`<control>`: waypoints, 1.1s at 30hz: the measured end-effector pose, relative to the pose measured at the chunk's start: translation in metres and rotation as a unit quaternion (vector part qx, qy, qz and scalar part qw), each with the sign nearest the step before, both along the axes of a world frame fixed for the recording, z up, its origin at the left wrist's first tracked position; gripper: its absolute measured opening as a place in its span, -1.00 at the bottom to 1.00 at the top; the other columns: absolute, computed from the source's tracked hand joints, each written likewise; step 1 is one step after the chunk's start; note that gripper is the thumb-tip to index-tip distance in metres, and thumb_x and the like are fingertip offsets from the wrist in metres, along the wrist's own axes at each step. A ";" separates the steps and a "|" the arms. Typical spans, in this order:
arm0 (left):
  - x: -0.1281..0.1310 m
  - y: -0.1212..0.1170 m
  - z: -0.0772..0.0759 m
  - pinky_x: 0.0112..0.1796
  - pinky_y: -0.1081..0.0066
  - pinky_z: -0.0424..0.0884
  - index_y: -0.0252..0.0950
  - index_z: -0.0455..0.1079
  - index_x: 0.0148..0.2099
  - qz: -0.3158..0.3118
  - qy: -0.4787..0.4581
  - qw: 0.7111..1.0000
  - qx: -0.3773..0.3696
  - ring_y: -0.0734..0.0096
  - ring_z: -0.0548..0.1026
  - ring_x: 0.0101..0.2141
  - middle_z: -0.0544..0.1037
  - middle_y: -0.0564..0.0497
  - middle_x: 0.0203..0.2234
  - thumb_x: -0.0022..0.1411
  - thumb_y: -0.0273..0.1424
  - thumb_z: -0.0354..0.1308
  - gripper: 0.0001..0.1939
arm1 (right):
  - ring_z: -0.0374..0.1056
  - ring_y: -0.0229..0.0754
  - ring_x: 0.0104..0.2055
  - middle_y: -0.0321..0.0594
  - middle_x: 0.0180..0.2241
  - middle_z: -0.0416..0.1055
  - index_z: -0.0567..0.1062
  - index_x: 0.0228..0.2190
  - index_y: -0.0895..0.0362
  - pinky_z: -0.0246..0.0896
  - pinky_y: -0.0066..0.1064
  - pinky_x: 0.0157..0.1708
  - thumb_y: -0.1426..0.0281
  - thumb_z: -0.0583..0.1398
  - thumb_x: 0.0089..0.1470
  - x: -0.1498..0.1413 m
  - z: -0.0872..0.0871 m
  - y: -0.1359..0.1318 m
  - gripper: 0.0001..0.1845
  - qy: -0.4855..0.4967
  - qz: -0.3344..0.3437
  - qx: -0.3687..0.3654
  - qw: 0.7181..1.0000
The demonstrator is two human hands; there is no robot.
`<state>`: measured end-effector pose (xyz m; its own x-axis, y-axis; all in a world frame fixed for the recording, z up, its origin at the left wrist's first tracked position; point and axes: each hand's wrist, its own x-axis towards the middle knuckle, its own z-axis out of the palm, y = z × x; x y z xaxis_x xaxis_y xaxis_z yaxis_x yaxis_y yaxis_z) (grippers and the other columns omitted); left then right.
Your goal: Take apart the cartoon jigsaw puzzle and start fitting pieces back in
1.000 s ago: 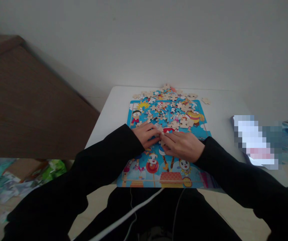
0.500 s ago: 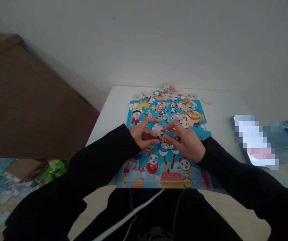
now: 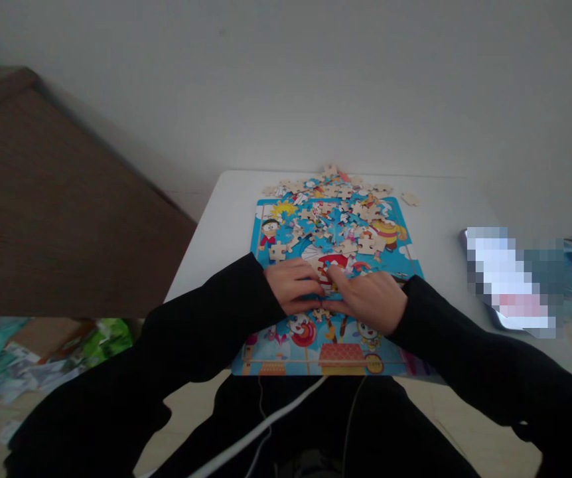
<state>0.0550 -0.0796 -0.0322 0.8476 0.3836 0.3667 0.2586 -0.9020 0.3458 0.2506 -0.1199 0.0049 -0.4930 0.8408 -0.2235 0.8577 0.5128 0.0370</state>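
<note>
My left hand [image 3: 296, 285] and my right hand [image 3: 373, 299] meet fingertip to fingertip over the middle of a blue cartoon jigsaw board [image 3: 286, 366]. A small jigsaw piece [image 3: 322, 313] shows at the thumbs, its plain wooden back partly in view. Both hands are closed about it, though the fingers hide most of it. Just beyond the fingertips is a red and white printed part [image 3: 333, 262] of the picture. Loose jigsaw pieces [image 3: 368, 244] lie on the board's upper half, some with their wooden backs up.
More loose pieces [image 3: 330, 172] are heaped along the back of the white table [image 3: 204, 232], by the wall. A phone [image 3: 507, 282], blurred out, lies on the right. A brown wooden cabinet [image 3: 67, 199] stands left, with bags and litter [image 3: 109, 338] on the floor. A white cable [image 3: 266, 421] crosses my lap.
Both hands have come down towards me and nearer together. The jigsaw piece moved with them. Loose pieces and red print that the hands covered before now show beyond them.
</note>
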 end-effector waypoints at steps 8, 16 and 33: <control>0.001 -0.012 -0.005 0.11 0.31 0.10 -0.14 0.34 0.04 -0.020 0.052 0.998 0.007 0.40 0.33 0.05 0.48 0.05 -0.05 0.34 -0.40 -0.10 -0.70 | 0.36 -0.08 -0.16 -0.10 -0.12 0.43 0.45 -0.16 0.12 0.18 -0.38 -0.38 0.12 0.09 0.13 0.043 0.005 0.040 -0.62 0.121 0.050 0.128 0.983; 0.003 -0.020 -0.009 0.20 0.09 -0.15 -0.19 0.27 0.07 -0.084 0.099 0.991 0.002 0.32 0.21 0.15 0.38 0.10 0.06 0.30 -0.46 -0.08 -0.68 | 0.31 -0.11 -0.15 -0.12 -0.14 0.43 0.47 -0.13 0.14 0.17 -0.39 -0.37 0.24 0.08 0.18 0.044 -0.012 0.049 -0.68 0.075 0.066 0.154 0.983; -0.002 0.007 -0.001 -0.25 0.45 0.44 -0.37 0.43 -0.16 0.111 0.024 0.985 0.129 0.41 0.52 -0.31 0.57 -0.06 -0.28 0.26 -0.37 0.05 -0.78 | 0.28 -0.28 -0.56 -0.28 -0.59 0.40 0.46 -0.37 0.18 0.11 -0.46 -0.56 0.17 0.19 -0.02 0.041 -0.013 0.057 -0.68 0.424 -0.115 -0.135 0.888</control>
